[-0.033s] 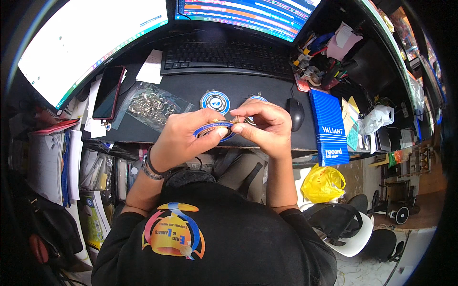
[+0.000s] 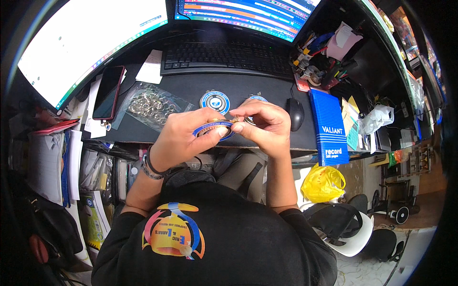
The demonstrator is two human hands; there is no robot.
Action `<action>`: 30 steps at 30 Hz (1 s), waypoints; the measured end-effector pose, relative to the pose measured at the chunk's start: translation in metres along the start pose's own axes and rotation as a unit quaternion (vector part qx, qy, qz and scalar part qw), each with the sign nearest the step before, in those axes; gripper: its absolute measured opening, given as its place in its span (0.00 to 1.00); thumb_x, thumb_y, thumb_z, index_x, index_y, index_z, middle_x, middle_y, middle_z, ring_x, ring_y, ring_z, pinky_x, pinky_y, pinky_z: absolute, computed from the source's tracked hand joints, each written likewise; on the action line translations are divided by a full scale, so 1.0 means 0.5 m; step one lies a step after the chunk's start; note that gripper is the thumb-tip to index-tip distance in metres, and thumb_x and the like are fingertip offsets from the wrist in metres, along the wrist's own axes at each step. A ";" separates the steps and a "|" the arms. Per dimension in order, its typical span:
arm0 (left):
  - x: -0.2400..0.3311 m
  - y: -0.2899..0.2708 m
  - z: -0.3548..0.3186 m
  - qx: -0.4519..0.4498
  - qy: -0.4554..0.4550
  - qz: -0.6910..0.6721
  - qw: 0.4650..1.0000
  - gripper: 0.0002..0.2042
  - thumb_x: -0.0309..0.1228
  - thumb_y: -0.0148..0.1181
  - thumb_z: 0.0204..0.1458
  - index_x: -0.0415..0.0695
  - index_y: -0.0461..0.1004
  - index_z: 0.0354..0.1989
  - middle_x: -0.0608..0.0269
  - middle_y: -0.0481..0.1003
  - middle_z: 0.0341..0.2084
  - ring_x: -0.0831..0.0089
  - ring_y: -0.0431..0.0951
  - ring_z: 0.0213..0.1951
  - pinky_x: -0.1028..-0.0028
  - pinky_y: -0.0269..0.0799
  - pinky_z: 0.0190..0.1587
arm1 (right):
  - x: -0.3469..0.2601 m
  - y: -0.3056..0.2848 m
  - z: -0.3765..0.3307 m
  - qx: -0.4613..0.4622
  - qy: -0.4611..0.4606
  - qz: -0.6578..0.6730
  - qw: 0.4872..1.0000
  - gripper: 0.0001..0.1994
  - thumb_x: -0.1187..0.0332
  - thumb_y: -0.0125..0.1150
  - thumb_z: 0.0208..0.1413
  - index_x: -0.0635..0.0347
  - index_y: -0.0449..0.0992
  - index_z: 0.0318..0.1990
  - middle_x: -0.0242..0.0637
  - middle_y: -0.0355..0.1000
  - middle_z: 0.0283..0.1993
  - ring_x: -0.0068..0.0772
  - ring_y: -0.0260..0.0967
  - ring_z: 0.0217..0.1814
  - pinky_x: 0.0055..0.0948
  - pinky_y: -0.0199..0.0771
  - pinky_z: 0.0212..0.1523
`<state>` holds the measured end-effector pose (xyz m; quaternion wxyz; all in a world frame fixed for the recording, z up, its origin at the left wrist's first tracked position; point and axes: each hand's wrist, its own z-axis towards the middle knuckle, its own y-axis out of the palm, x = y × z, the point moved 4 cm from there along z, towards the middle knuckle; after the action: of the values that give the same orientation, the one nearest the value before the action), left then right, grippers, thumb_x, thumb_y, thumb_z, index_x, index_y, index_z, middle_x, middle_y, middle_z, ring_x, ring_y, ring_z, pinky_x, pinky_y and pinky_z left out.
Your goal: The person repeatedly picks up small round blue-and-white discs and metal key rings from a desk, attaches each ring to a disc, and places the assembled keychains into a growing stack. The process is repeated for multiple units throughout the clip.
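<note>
Both hands met above desk edge (image 2: 267,139). Our left hand (image 2: 183,138) pinched round blue-rimmed medal (image 2: 213,129), disc lying flat, edge toward us. Our right hand (image 2: 265,126) closed fingertips on its far-right rim. Second medal (image 2: 214,101) lay beyond, bag of metal rings (image 2: 151,106) left, mouse (image 2: 296,113) right.

medal (image 2: 213,129) half hidden by fingers (image 2: 224,132), monitors (image 2: 86,38) cut off by edge

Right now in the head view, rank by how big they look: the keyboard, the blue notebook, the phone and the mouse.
1. keyboard
2. blue notebook
3. phone
4. mouse
The fisheye bends things near the rim, so the keyboard and notebook ranking is less sure.
</note>
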<state>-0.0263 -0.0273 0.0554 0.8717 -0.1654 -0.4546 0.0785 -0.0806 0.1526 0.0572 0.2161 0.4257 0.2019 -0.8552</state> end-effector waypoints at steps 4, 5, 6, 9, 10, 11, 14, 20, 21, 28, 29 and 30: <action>-0.005 -0.001 0.010 0.013 -0.030 -0.032 0.999 0.08 0.28 0.64 0.53 0.37 0.77 0.37 0.59 0.78 0.28 0.77 0.78 0.28 0.77 0.73 0.32 | 0.008 0.002 0.005 0.028 -0.006 0.087 0.996 0.15 0.82 0.71 0.45 0.70 0.79 0.43 0.38 0.76 0.37 0.24 0.72 0.39 0.25 0.72 0.42; -0.006 0.000 0.010 0.028 -0.034 -0.044 0.998 0.08 0.27 0.64 0.52 0.36 0.77 0.36 0.62 0.78 0.26 0.82 0.77 0.27 0.78 0.72 0.31 | 0.007 0.002 0.004 0.025 -0.011 0.095 0.995 0.15 0.82 0.71 0.45 0.70 0.79 0.43 0.38 0.76 0.37 0.24 0.72 0.39 0.25 0.72 0.42; -0.006 0.001 0.010 0.023 -0.038 -0.050 0.998 0.08 0.28 0.64 0.52 0.36 0.77 0.36 0.62 0.78 0.26 0.82 0.77 0.27 0.79 0.72 0.31 | 0.006 0.002 0.005 0.023 -0.017 0.102 0.994 0.15 0.82 0.70 0.45 0.70 0.79 0.43 0.38 0.76 0.38 0.25 0.72 0.40 0.25 0.72 0.43; -0.007 0.003 0.010 0.008 -0.035 -0.054 0.998 0.08 0.28 0.64 0.53 0.36 0.77 0.36 0.61 0.79 0.27 0.81 0.77 0.27 0.79 0.72 0.31 | 0.005 -0.001 0.003 0.019 -0.004 0.110 0.994 0.14 0.83 0.70 0.46 0.70 0.79 0.43 0.38 0.76 0.37 0.24 0.72 0.39 0.25 0.72 0.42; -0.006 0.003 0.009 0.005 -0.021 -0.044 0.999 0.08 0.28 0.64 0.53 0.36 0.77 0.36 0.61 0.79 0.27 0.81 0.77 0.27 0.79 0.72 0.31 | 0.006 -0.001 0.002 0.022 0.001 0.110 0.994 0.14 0.83 0.70 0.46 0.70 0.79 0.42 0.38 0.76 0.36 0.24 0.72 0.39 0.25 0.72 0.42; -0.005 0.003 0.008 0.001 -0.008 -0.035 0.999 0.08 0.29 0.64 0.53 0.36 0.77 0.36 0.61 0.79 0.27 0.81 0.77 0.27 0.79 0.72 0.31 | 0.006 -0.001 0.001 0.025 0.006 0.113 0.993 0.14 0.83 0.70 0.46 0.70 0.80 0.42 0.37 0.76 0.36 0.24 0.72 0.38 0.25 0.72 0.42; -0.010 0.003 0.006 -0.017 -0.013 -0.035 0.999 0.10 0.33 0.63 0.55 0.39 0.77 0.38 0.57 0.79 0.28 0.68 0.81 0.30 0.74 0.74 0.33 | 0.009 0.000 -0.002 0.031 0.018 0.108 0.994 0.13 0.84 0.70 0.46 0.69 0.80 0.42 0.37 0.76 0.35 0.23 0.72 0.38 0.24 0.73 0.41; -0.012 0.004 0.001 -0.011 -0.037 -0.047 0.998 0.11 0.34 0.63 0.55 0.39 0.76 0.38 0.56 0.79 0.28 0.69 0.82 0.30 0.74 0.74 0.32 | 0.009 0.008 -0.003 0.057 0.004 0.125 0.991 0.13 0.83 0.70 0.45 0.69 0.80 0.41 0.37 0.76 0.35 0.23 0.73 0.37 0.24 0.73 0.40; -0.012 0.005 0.001 -0.011 -0.042 -0.057 0.997 0.11 0.34 0.63 0.55 0.39 0.76 0.38 0.56 0.79 0.28 0.69 0.82 0.30 0.74 0.74 0.32 | 0.010 0.009 -0.004 0.064 0.012 0.138 0.988 0.13 0.82 0.71 0.45 0.69 0.80 0.41 0.37 0.76 0.35 0.23 0.73 0.37 0.24 0.73 0.40; -0.009 0.010 0.005 -0.007 0.009 -0.055 0.998 0.09 0.31 0.63 0.55 0.37 0.76 0.37 0.60 0.78 0.27 0.79 0.78 0.27 0.79 0.71 0.28 | 0.005 0.003 -0.007 0.039 -0.012 0.102 0.994 0.13 0.83 0.70 0.45 0.69 0.80 0.41 0.37 0.77 0.35 0.24 0.73 0.36 0.23 0.72 0.39; -0.006 0.011 0.007 -0.003 0.037 -0.047 0.998 0.09 0.29 0.63 0.55 0.36 0.76 0.37 0.62 0.78 0.27 0.83 0.76 0.25 0.82 0.70 0.26 | 0.006 0.003 -0.009 0.041 -0.011 0.103 0.994 0.13 0.83 0.70 0.45 0.69 0.80 0.41 0.38 0.77 0.35 0.24 0.73 0.36 0.23 0.72 0.39; -0.010 0.012 0.005 -0.006 0.011 -0.053 0.999 0.09 0.31 0.63 0.55 0.37 0.76 0.37 0.60 0.78 0.27 0.80 0.77 0.27 0.79 0.71 0.28 | 0.007 0.003 -0.010 0.043 -0.009 0.103 0.994 0.13 0.83 0.70 0.45 0.69 0.80 0.40 0.38 0.77 0.35 0.24 0.73 0.36 0.23 0.72 0.39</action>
<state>-0.0313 -0.0223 0.0508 0.8785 -0.1472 -0.4538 0.0277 -0.0786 0.1534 0.0515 0.2862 0.4455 0.1177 -0.8401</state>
